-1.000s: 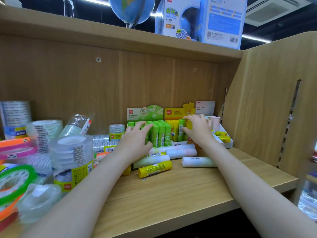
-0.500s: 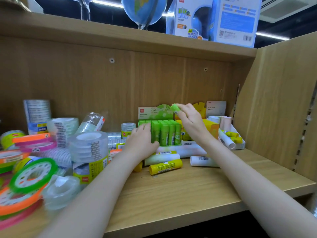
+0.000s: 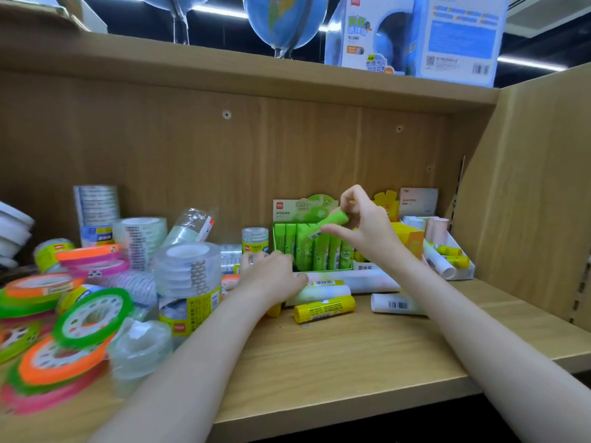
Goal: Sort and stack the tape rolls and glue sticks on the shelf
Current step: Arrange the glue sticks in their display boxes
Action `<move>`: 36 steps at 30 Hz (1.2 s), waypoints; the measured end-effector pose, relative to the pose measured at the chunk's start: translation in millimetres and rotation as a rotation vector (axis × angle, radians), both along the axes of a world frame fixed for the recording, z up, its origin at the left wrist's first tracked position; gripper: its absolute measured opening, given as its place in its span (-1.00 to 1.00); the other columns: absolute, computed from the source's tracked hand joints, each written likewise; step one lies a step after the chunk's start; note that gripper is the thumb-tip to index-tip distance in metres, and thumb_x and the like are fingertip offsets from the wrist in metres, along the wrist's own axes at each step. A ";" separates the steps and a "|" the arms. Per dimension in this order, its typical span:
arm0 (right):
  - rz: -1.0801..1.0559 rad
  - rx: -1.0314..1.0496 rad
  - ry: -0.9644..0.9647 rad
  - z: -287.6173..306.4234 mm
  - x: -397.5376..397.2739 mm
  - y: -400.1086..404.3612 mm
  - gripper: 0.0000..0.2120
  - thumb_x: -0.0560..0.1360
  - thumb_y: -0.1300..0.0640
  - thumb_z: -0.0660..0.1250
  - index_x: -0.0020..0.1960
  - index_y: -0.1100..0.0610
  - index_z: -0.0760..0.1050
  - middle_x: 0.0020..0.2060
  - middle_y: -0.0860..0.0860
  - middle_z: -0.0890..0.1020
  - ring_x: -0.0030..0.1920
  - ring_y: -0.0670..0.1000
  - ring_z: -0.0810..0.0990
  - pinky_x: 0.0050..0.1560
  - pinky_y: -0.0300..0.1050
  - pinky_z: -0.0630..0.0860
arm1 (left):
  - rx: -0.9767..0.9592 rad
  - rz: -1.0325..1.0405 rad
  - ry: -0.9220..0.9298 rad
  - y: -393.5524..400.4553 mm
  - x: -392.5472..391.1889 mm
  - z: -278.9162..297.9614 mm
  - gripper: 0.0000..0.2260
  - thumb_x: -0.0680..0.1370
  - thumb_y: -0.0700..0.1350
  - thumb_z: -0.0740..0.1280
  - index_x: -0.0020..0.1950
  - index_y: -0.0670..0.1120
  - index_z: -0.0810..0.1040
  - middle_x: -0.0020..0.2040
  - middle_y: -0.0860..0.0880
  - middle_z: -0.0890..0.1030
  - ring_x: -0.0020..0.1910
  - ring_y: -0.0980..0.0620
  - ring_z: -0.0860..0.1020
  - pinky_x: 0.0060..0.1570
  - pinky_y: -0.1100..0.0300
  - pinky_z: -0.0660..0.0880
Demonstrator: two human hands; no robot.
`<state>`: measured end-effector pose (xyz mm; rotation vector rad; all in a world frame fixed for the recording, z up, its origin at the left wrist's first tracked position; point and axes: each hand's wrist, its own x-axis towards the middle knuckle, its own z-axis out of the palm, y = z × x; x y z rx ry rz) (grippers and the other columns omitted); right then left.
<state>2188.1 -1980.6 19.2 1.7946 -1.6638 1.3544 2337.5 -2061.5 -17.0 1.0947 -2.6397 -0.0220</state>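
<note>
My right hand [image 3: 367,230] pinches a green glue stick [image 3: 329,221], tilted, just above a green display box [image 3: 307,251] full of upright green sticks. My left hand [image 3: 271,274] rests at the box's front left corner with bent fingers; what lies under it is hidden. A yellow glue stick [image 3: 324,308] and white glue sticks [image 3: 396,304] lie loose on the shelf in front of the box. Clear tape stacks [image 3: 187,276] and coloured tape rolls [image 3: 92,318] crowd the left.
A yellow glue box [image 3: 411,239] and a white tray [image 3: 462,273] with more sticks stand at the right, against the side panel [image 3: 527,199]. The upper shelf [image 3: 256,71] carries a globe [image 3: 284,20] and globe boxes. Bare wood shows at the front right.
My right hand has lifted the green glue stick out from beside the yellow box and now holds it over the green box. My left hand's fingers have bent down from the box front.
</note>
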 end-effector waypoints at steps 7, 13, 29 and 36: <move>-0.076 0.062 0.301 -10.2 5.3 -12.0 -0.73 0.40 0.18 0.46 0.04 0.25 0.52 -0.17 -0.05 0.49 -0.17 -0.06 0.40 -0.19 -0.35 0.29 | 0.023 -0.013 0.029 -0.2 -0.3 -1.7 -0.69 0.57 0.02 0.08 0.16 -0.02 0.53 -0.09 -0.02 0.47 0.24 -0.09 0.38 0.39 -0.07 -0.02; -0.112 -0.045 0.237 -15.6 2.2 -14.4 -0.74 0.36 0.17 0.49 -0.04 0.25 0.51 -0.12 0.05 0.58 -0.14 -0.04 0.37 -0.17 -0.45 0.29 | 0.034 -0.020 0.047 -1.0 -1.0 -2.9 -0.70 0.56 0.00 0.08 0.15 -0.03 0.53 -0.02 -0.05 0.52 0.23 -0.09 0.38 0.38 -0.07 -0.02; -0.059 0.177 0.140 -17.4 -4.5 -4.9 -0.74 0.52 0.15 0.32 0.21 0.08 0.54 0.25 0.06 0.43 0.28 -0.02 0.36 0.34 -0.12 0.25 | 0.044 -0.028 0.076 -2.0 0.0 -3.4 -0.71 0.56 0.00 0.08 0.11 -0.04 0.54 -0.08 -0.03 0.50 0.21 -0.08 0.38 0.38 -0.08 -0.03; 0.214 0.468 -0.006 -28.0 -1.6 63.8 -0.85 0.32 0.05 0.52 -0.12 -0.01 0.63 -0.12 -0.12 0.62 -0.04 -0.07 0.55 0.01 -0.14 0.48 | 0.037 -0.028 0.089 -1.5 -1.0 -2.5 -0.72 0.56 0.00 0.10 0.09 -0.03 0.55 -0.15 -0.02 0.49 0.16 -0.08 0.42 0.37 -0.05 0.00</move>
